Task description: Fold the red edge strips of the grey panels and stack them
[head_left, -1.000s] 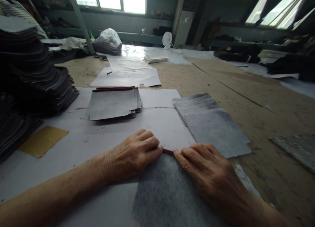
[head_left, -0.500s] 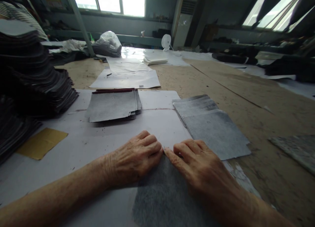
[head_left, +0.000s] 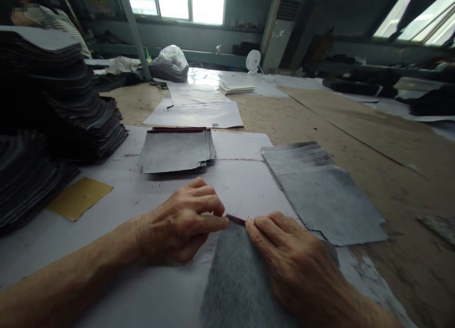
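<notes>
A grey fabric piece (head_left: 238, 266), felt-like, lies before me with a narrow dark-red strip (head_left: 236, 219) folded along its far edge. My left hand (head_left: 185, 219) is curled closed, its index fingertip at the left end of that fold; its thumb is partly hidden. The fingers of my right hand (head_left: 287, 247) are held together and press the fold's right end, covering the right side of the piece. Beyond my hands sits a small stack of similar pieces (head_left: 174, 152) with dark-red far edges. To the right lie fanned grey pieces (head_left: 330, 200).
Tall stacks of dark pieces (head_left: 88, 105) rise at the left, beside a tan card (head_left: 81, 197). White sheets (head_left: 195, 113) cover part of the brown table (head_left: 355, 129). Farther back are a plastic bag (head_left: 170, 65), a small white fan (head_left: 253, 61) and a person in a striped top (head_left: 66, 27).
My left hand has drawn back slightly left and its index finger has straightened, exposing the dark-red fold. My right hand stays on the edge. The view has shifted a little left.
</notes>
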Tool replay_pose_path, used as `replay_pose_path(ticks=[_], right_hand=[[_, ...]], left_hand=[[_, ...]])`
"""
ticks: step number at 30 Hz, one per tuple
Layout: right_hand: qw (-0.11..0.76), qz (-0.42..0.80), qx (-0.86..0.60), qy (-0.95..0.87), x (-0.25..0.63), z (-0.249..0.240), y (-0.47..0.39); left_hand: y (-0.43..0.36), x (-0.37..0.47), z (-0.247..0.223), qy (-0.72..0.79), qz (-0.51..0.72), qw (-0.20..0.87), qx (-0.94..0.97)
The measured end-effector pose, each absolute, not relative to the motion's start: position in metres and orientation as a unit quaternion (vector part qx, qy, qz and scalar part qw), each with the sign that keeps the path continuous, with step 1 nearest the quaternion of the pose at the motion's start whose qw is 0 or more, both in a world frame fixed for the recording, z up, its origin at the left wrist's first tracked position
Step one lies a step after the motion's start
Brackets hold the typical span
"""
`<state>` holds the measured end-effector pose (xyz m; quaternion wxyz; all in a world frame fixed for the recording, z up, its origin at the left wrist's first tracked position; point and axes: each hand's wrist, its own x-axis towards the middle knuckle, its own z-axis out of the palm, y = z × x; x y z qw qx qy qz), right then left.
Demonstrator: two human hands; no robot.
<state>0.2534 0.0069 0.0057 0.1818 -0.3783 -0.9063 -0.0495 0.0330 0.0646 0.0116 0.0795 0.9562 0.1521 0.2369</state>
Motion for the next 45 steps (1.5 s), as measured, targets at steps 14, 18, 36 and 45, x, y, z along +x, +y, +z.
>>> replay_pose_path(ticks=[14,18,36,45], right_hand=[[0.072,-0.004,-0.405,-0.911,0.247,0.017,0.018],[0.071,-0.022,-0.411,-0.909,0.244,0.016,0.016],[0.261,-0.194,-0.443,-0.835,0.297,0.022,-0.028],[0.281,-0.195,-0.518,-0.784,0.319,0.008,-0.057]], left_hand=[[0.064,0.03,0.008,0.148,0.138,0.128,0.971],[0.063,0.031,0.009,0.149,0.137,0.119,0.972],[0.065,0.028,0.011,0.227,0.276,0.318,0.878],[0.056,0.087,0.021,0.29,0.296,0.241,0.878]])
